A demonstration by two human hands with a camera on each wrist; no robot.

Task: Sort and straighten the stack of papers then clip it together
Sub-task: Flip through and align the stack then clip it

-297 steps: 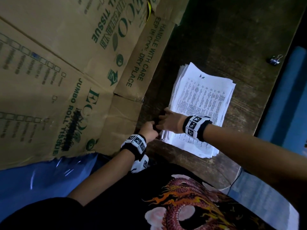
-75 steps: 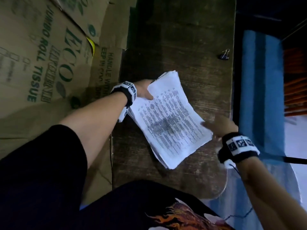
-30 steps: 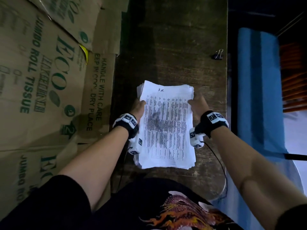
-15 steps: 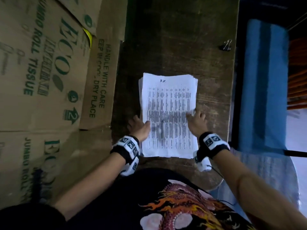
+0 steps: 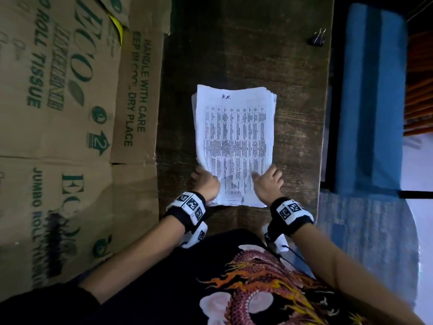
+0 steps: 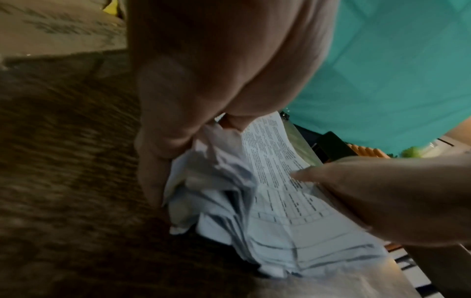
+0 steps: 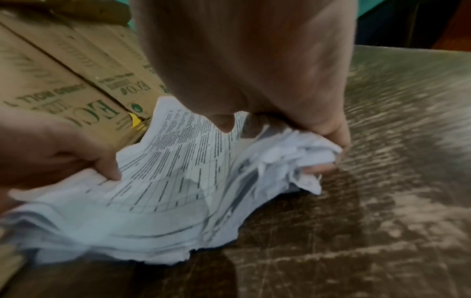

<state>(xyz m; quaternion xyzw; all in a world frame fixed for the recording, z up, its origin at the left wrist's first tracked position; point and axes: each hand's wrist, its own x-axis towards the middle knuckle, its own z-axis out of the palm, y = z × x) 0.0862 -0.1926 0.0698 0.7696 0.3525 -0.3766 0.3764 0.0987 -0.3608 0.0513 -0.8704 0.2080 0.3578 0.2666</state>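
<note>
Head view shows both hands [image 5: 236,184] gripping the paper stack's [image 5: 234,137] near corners, its long axis running away toward the far-right binder clip [image 5: 318,38].

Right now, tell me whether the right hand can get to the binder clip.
Probably yes: bare table lies between the right hand and binder clip, but it grips the paper stack and must let go.

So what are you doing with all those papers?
A person is tidying a stack of papers on a wooden table. The left hand grips the stack's near left corner and the right hand grips its near right corner, thumbs on the top sheet. The edges look ragged up close. The binder clip lies untouched at the table's far right corner, so nothing is clipped yet.
</note>
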